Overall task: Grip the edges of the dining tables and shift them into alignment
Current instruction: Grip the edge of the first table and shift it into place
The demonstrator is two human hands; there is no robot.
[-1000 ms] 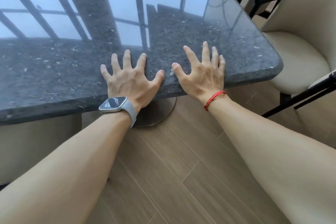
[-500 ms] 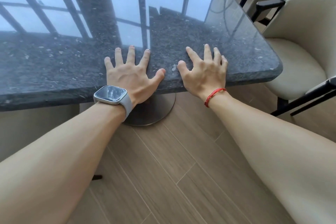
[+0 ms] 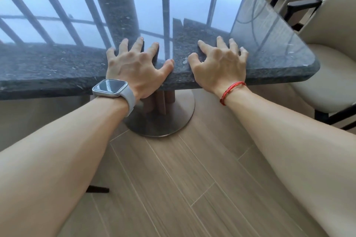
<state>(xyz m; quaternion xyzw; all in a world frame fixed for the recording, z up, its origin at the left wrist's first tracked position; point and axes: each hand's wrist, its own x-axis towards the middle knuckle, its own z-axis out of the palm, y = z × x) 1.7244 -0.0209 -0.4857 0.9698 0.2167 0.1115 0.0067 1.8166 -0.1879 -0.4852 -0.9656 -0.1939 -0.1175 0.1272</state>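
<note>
While left hand (image 3: 133,65) and right hand (image 3: 219,65) press dining table (image 3: 57,63) edge, each grip wide, splayed on top.

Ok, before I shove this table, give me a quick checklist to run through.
1. Left hand on the tabletop: ok.
2. Right hand on it too: ok.
3. Fingers gripping the edge: not ok, they press on top.
4. Pedestal base flat on the floor: ok.
5. Chair clear of the corner: cannot tell.
6. Other table's line: cannot tell, out of view.
</note>
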